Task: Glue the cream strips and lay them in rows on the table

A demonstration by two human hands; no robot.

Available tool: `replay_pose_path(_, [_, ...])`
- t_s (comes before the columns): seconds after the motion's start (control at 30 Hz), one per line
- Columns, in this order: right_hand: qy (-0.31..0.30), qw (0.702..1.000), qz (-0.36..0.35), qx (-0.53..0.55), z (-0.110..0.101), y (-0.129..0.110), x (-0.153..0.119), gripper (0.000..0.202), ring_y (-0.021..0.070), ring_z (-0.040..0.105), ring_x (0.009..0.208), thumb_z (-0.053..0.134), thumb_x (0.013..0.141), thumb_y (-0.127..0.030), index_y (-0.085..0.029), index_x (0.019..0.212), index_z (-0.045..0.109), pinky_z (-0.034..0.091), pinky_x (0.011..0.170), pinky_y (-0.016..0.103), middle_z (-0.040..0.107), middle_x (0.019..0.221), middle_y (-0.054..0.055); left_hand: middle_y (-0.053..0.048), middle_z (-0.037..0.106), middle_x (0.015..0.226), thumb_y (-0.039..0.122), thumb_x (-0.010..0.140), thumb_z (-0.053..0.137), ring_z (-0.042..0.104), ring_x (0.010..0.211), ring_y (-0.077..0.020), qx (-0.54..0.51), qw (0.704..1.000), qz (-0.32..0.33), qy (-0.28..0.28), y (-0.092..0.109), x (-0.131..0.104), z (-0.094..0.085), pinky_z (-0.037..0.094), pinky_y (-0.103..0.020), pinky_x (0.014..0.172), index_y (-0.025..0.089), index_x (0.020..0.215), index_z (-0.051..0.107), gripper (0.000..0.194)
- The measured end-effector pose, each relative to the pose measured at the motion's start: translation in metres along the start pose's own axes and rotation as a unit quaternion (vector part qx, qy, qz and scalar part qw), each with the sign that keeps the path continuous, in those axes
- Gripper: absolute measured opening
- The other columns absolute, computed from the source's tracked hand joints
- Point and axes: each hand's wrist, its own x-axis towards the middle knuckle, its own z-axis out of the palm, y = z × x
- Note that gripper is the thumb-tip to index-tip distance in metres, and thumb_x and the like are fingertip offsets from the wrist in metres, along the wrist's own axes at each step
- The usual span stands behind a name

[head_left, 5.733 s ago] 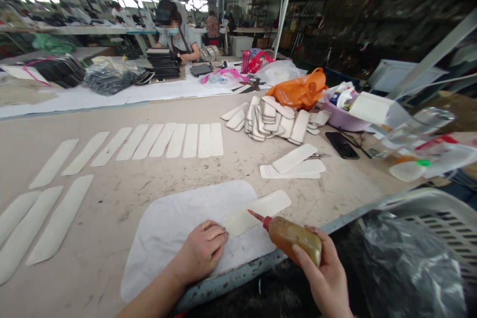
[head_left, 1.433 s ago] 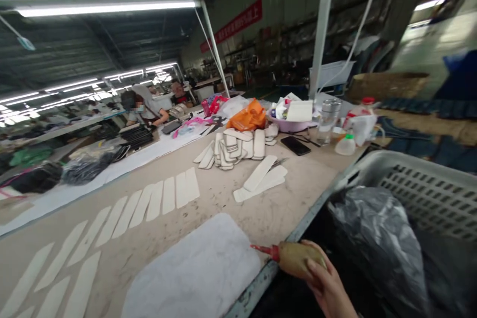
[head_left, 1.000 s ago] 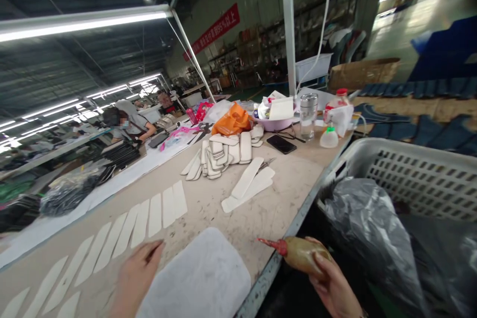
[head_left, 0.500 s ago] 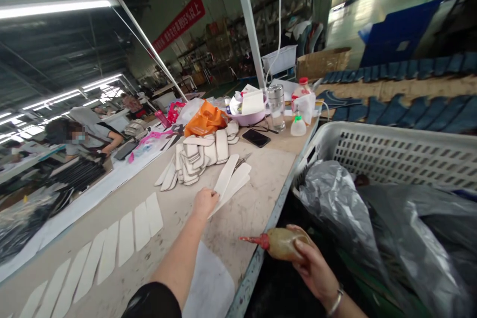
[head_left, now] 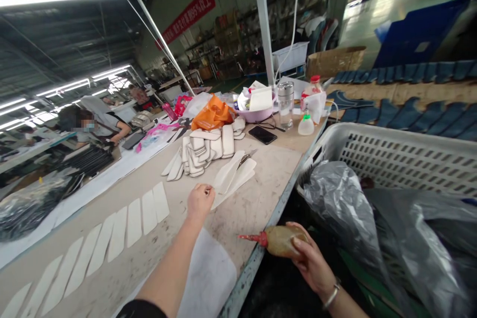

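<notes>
My left hand (head_left: 201, 199) is closed in a pinch at the near end of a white strip (head_left: 224, 175), which looks smeared by motion. Beneath and beside it lie more white strips (head_left: 244, 171), with a pair of scissors (head_left: 246, 157) resting on them. My right hand (head_left: 311, 261) wraps round a yellowish squeeze bottle (head_left: 283, 241) over the table's right edge, its red nozzle pointing left. Several white strips (head_left: 116, 236) lie in a slanting row left of my left arm. Farther back is a heap of dark-edged white pieces (head_left: 201, 151).
A phone (head_left: 263, 134), a clear flask (head_left: 285, 104) and a small green-capped bottle (head_left: 306, 124) stand or lie at the table's far end. An orange bag (head_left: 213, 113) is behind the heap. On the right is a white crate (head_left: 402, 146) with grey plastic. A co-worker (head_left: 100, 126) sits at left.
My left hand has drawn back slightly toward me, and the strip at its fingers has shifted with it. The whole view has swung a little left. My right hand still holds the bottle.
</notes>
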Motion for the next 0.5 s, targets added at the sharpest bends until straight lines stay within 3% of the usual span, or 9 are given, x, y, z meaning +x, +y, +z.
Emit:
replay_pose_path(0.07, [-0.005, 1.0, -0.002, 0.003, -0.001, 0.0, -0.001, 0.046, 0.0054, 0.035, 0.052, 0.071, 0.072, -0.04, -0.025, 0.113, 0.057, 0.015, 0.04, 0.016, 0.057, 0.089, 0.002, -0.004, 0.065, 0.086, 0.024, 0.083, 0.048, 0.062, 0.08, -0.0157, -0.031, 0.999, 0.023, 0.01, -0.015, -0.032, -0.018, 0.047, -0.026, 0.076, 0.018, 0.08, 0.064, 0.018])
replay_pose_path(0.17, [-0.011, 1.0, -0.001, -0.001, 0.001, -0.001, -0.005, 0.046, 0.0051, 0.032, 0.051, 0.07, 0.072, -0.04, -0.024, 0.113, 0.057, 0.014, 0.039, 0.016, 0.055, 0.085, 0.001, -0.003, 0.063, 0.084, 0.023, 0.083, 0.049, 0.061, 0.08, -0.0161, -0.079, 0.994, 0.072, 0.003, -0.037, -0.099, -0.037, 0.048, -0.028, 0.075, 0.019, 0.078, 0.06, 0.013])
replay_pose_path(0.3, [-0.01, 1.0, 0.014, -0.013, 0.011, -0.002, -0.014, 0.049, 0.0057, 0.034, 0.051, 0.073, 0.07, -0.039, -0.025, 0.114, 0.057, 0.016, 0.038, 0.016, 0.055, 0.088, 0.002, -0.004, 0.063, 0.086, 0.021, 0.085, 0.047, 0.062, 0.081, -0.0168, -0.103, 0.992, 0.066, -0.043, -0.055, -0.188, -0.039, 0.052, -0.029, 0.073, 0.02, 0.083, 0.059, 0.012])
replay_pose_path(0.4, [-0.005, 0.999, 0.027, -0.037, 0.023, 0.0, -0.022, 0.05, 0.0046, 0.031, 0.048, 0.074, 0.068, -0.039, -0.026, 0.114, 0.056, 0.015, 0.037, 0.015, 0.055, 0.086, 0.001, -0.005, 0.064, 0.087, 0.019, 0.086, 0.047, 0.064, 0.079, -0.017, -0.122, 0.992, 0.022, -0.026, -0.062, -0.226, -0.033, 0.055, -0.029, 0.072, 0.019, 0.091, 0.059, 0.012])
replay_pose_path(0.5, [-0.005, 0.995, 0.041, -0.092, 0.039, 0.004, -0.032, 0.053, 0.0067, 0.04, 0.05, 0.076, 0.068, -0.04, -0.027, 0.115, 0.055, 0.022, 0.036, 0.015, 0.056, 0.085, 0.001, -0.007, 0.064, 0.094, 0.018, 0.087, 0.047, 0.064, 0.083, -0.0173, -0.13, 0.991, -0.001, 0.031, -0.067, -0.242, -0.031, 0.056, -0.03, 0.075, 0.018, 0.102, 0.057, 0.018])
